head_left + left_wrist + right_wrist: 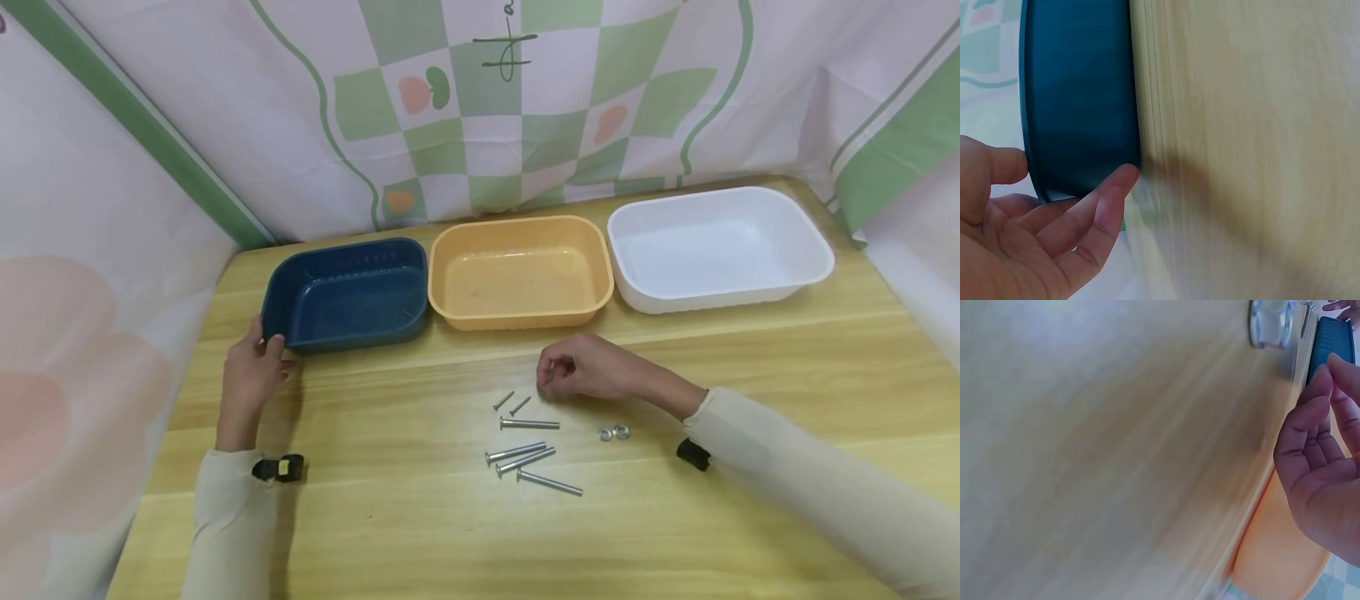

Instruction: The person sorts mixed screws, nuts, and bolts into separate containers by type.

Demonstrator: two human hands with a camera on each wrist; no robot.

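Two small screws (504, 401) lie on the wood-grain table (375, 517) just beside your right hand (577, 367), which is curled, thumb and fingertip together; you cannot tell whether it pinches anything. Your left hand (251, 367) grips the near-left corner of the dark blue bin (348, 342). Four bolts (529, 423) lie nearer you, two nuts (622, 431) to their right. The yellow bin (521, 322) stands between blue and the white bin (712, 301). Screws: thin, grey. Bolts: long, silvery, headed. Bins: three, round-cornered.
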